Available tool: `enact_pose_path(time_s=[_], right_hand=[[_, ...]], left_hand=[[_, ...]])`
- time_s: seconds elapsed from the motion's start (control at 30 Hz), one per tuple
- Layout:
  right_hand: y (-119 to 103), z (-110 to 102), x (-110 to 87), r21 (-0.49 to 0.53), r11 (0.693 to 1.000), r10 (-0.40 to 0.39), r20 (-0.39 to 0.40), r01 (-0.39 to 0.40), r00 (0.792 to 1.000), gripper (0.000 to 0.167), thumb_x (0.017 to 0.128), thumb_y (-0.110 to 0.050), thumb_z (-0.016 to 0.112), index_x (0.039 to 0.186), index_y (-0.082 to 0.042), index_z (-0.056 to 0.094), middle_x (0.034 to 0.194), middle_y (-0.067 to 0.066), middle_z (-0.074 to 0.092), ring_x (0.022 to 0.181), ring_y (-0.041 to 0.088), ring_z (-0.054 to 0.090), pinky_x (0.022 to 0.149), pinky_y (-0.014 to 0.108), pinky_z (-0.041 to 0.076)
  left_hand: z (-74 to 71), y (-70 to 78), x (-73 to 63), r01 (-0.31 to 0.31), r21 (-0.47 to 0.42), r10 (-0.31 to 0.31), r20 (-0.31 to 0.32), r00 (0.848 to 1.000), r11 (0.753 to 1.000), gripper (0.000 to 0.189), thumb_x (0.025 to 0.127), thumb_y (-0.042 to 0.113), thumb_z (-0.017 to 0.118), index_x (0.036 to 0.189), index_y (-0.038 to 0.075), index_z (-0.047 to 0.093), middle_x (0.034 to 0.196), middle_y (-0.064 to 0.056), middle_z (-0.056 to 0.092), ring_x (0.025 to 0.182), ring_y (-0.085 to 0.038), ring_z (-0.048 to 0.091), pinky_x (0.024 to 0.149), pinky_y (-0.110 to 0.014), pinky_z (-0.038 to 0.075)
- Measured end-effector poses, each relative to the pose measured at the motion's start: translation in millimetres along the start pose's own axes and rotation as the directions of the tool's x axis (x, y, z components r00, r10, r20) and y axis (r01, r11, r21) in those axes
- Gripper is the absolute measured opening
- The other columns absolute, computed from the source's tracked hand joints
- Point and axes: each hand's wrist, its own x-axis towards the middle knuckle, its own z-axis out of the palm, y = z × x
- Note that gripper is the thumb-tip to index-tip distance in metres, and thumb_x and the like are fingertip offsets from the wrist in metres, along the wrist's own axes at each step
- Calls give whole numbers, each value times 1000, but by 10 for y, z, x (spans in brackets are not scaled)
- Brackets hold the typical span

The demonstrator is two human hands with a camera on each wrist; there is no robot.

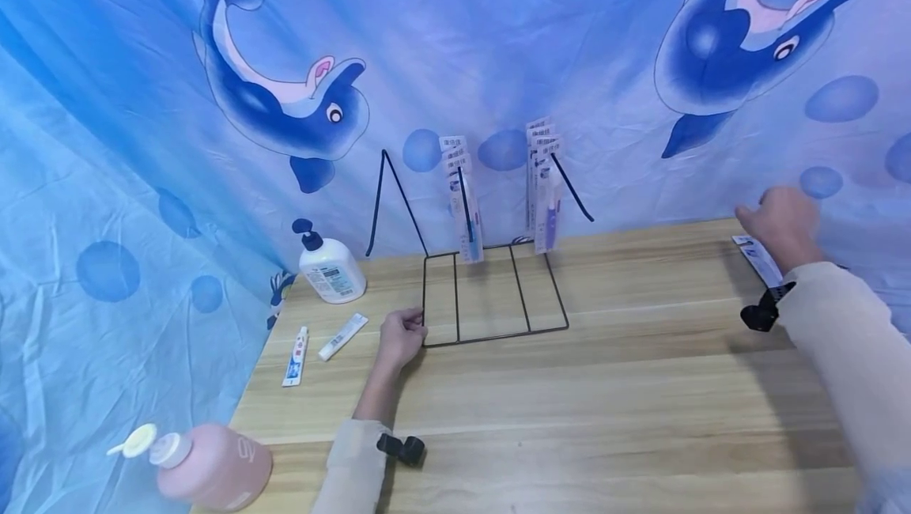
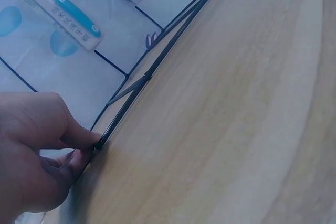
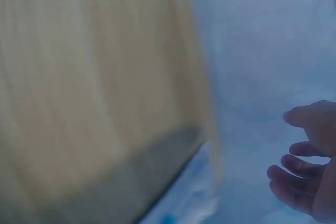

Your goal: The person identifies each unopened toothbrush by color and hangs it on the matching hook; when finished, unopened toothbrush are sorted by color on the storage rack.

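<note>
My left hand (image 1: pixel 402 334) pinches the front left corner of a black wire display rack (image 1: pixel 498 337) between thumb and fingertips. In the left wrist view, the thumb and fingers (image 2: pixel 84 139) meet at the end of the dark wire. Packaged toothbrushes hang on the rack in two rows, a left row (image 1: pixel 455 156) and a right row (image 1: pixel 545 182). On the far right, my right hand (image 1: pixel 786 221) is raised over a flat printed package (image 1: pixel 757 261). Nothing is in that hand; its fingers (image 3: pixel 294 187) are spread and loosely bent in the right wrist view.
A white pump bottle (image 1: pixel 333 270) stands at the back left. Two small toothpaste tubes, one (image 1: pixel 296 357) nearer and one (image 1: pixel 344 337) farther, lie left of my left hand. A pink pump bottle (image 1: pixel 221 470) is at the front left. A blue dolphin curtain (image 1: pixel 441 39) hangs behind the table.
</note>
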Motion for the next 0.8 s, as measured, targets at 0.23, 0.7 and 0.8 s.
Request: enact_pose_path(time_s=[0.23, 0.7, 0.8], right_hand=[[360, 264, -76, -42, 997, 76, 148, -70, 986, 35, 91, -22, 53, 61, -5, 45, 65, 22, 49, 67, 46, 54, 52, 56, 47], [425, 363, -139, -28, 995, 98, 184, -95, 978, 25, 88, -12, 45, 77, 10, 47, 69, 27, 50, 66, 46, 53, 57, 57, 46], [297, 220, -53, 20, 997, 67, 118, -70, 991, 26, 88, -9, 48, 85, 17, 50, 70, 29, 53, 64, 45, 53, 54, 56, 45]], left_hand=[[-16, -6, 4, -21, 2, 21, 8, 1000, 1000, 40, 78, -14, 62, 118, -13, 64, 97, -17, 66, 86, -24, 61, 74, -28, 58], [-17, 4, -5, -33, 15, 32, 6, 999, 999, 39, 79, -14, 63, 118, -13, 64, 96, -17, 66, 86, -26, 62, 76, -31, 58], [-32, 6, -14, -22, 10, 22, 1, 1000, 1000, 39, 79, -13, 63, 119, -13, 64, 97, -17, 66, 86, -26, 62, 76, -33, 58]])
